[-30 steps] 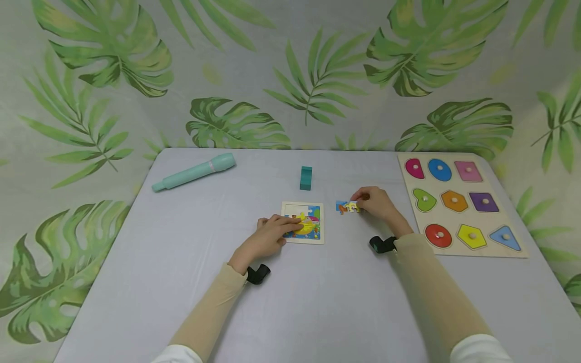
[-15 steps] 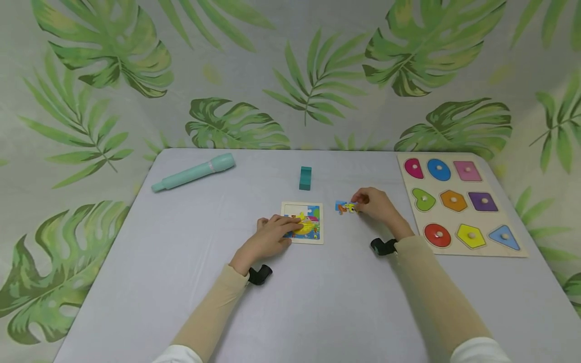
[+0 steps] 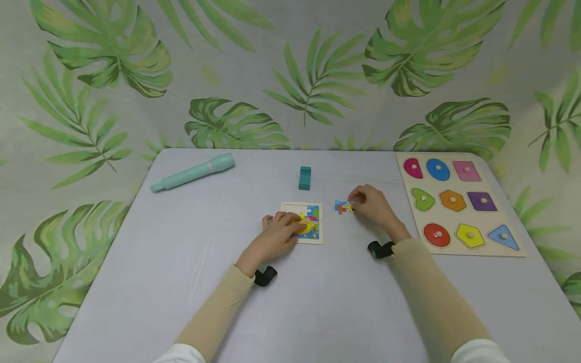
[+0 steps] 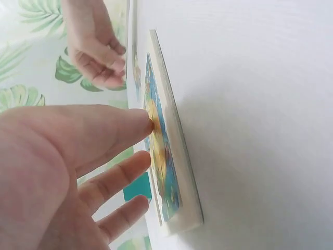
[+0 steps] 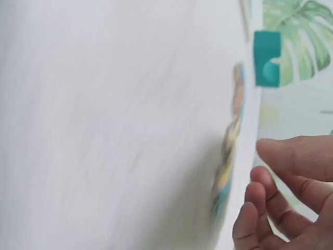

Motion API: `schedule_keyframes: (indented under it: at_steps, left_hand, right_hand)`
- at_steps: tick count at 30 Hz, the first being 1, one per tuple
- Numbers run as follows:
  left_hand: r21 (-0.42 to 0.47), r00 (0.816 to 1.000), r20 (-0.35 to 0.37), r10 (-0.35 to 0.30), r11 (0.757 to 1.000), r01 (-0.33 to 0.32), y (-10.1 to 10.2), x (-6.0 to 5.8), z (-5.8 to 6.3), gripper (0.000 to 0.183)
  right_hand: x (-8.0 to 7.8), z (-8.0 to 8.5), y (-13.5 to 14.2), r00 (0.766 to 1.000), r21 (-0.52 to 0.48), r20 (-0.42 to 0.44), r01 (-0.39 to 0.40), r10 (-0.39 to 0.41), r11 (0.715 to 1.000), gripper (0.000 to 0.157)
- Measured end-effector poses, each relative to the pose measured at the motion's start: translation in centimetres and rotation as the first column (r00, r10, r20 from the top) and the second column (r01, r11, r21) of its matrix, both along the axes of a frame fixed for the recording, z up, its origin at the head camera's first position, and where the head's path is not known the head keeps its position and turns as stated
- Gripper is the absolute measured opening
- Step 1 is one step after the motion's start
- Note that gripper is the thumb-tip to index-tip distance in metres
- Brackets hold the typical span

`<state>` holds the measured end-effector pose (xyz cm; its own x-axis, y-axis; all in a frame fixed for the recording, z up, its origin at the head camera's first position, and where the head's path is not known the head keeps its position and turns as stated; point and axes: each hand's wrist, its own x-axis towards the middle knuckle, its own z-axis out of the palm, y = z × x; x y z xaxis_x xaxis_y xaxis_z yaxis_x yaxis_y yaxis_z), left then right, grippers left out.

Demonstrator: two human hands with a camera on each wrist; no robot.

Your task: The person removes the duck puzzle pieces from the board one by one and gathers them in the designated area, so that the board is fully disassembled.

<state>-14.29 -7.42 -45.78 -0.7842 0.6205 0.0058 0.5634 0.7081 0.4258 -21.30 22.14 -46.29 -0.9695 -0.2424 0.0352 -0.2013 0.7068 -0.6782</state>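
Observation:
A small square jigsaw puzzle in a pale wooden frame lies at the table's middle, showing a yellow picture; its upper left part is bare wood. My left hand rests on its left side, fingers spread, with thumb and fingertips at the picture's surface in the left wrist view. To the right of the frame lie several colourful jigsaw pieces, close together. Over their right end is my right hand. The right wrist view shows its fingers loosely bent, thumb apart from them, beside the jigsaw pieces and holding nothing.
Behind the puzzle stands a teal block with a hollow in it. A mint-green tube-shaped thing lies at the back left. On the right is a wooden board of knobbed shapes. A leaf-print cloth hangs behind the table.
My left hand has shifted a little right over the puzzle and its fingers have bent more. The right hand has edged slightly left along the jigsaw pieces.

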Motion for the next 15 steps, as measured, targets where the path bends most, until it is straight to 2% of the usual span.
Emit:
schedule_keyframes:
  at_steps: [5, 10, 15]
  left_hand:
    - [0.007, 1.000, -0.013, -0.015, 1.000, 0.015, 0.6, -0.1, -0.2, 0.035]
    - [-0.016, 0.999, -0.002, -0.052, 0.999, 0.052, 0.7, -0.1, -0.3, 0.039]
    - [-0.024, 0.996, -0.041, -0.085, 0.996, 0.084, 0.6, -0.1, -0.5, 0.039]
  right_hand:
    - [0.6, 0.5, -2.9, 0.994, -0.086, 0.012, -0.110, 0.112, 0.990, 0.018]
    - [0.9, 0.5, -5.6, 0.973, -0.046, 0.040, -0.227, 0.229, 0.973, 0.022]
    - [0.9, 0.4, -7.1, 0.963, 0.001, 0.064, -0.262, 0.261, 0.965, 0.021]
